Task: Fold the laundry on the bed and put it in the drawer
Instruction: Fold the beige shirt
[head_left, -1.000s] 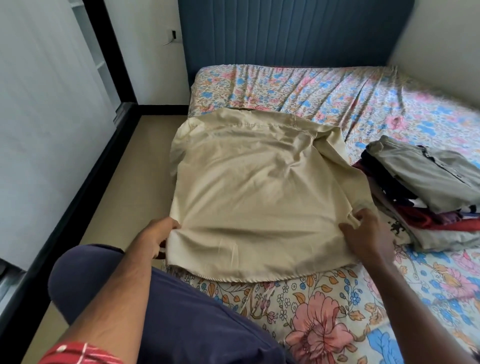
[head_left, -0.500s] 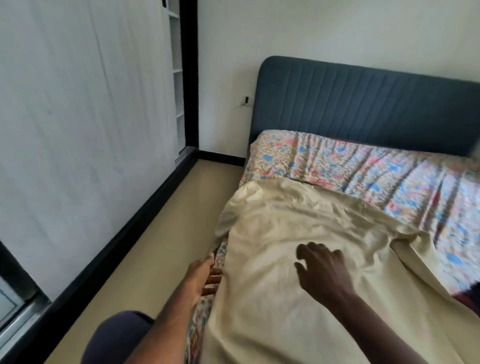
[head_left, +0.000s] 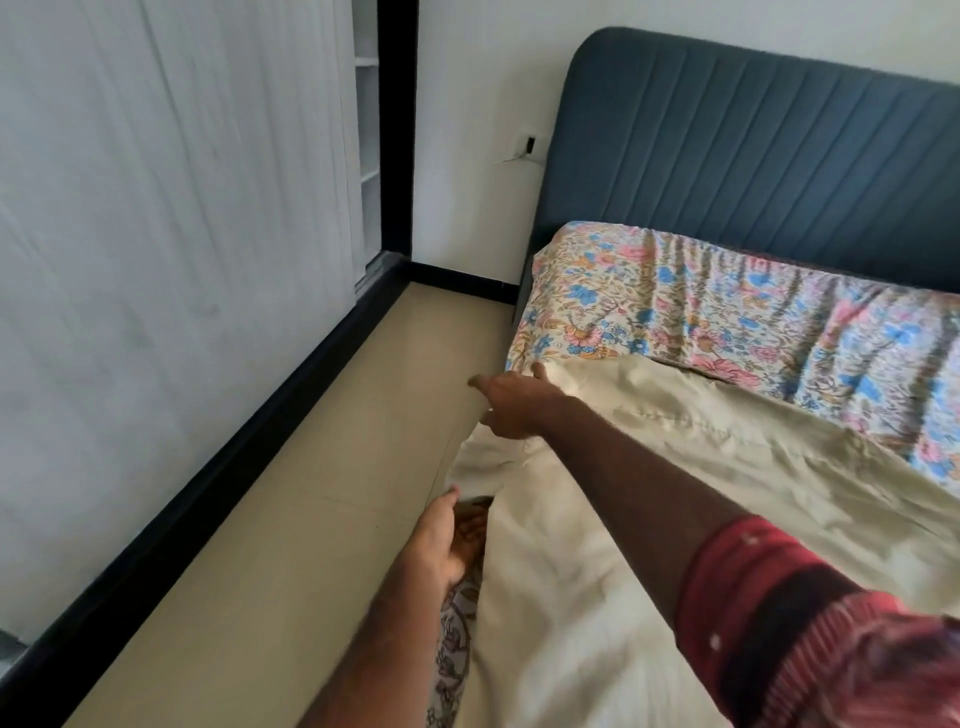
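**Both hands at the shirt's left edge**

We see the right hand (head_left: 514, 402) stretched across the beige shirt (head_left: 649, 499) on the bed (head_left: 727, 312), fingers loosely spread at its far corner; the left hand (head_left: 441, 535) rests relaxed at the shirt's edge, gripping nothing visible.

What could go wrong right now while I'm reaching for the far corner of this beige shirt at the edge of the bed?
The beige shirt has a corner drooping past the bed edge over the floor, so it might slide off. Your right hand reaches with fingers extended, with no firm grip visible, so a pull could slip. Your left hand sits at the shirt's side edge, so tugging unevenly could wrinkle the fabric.
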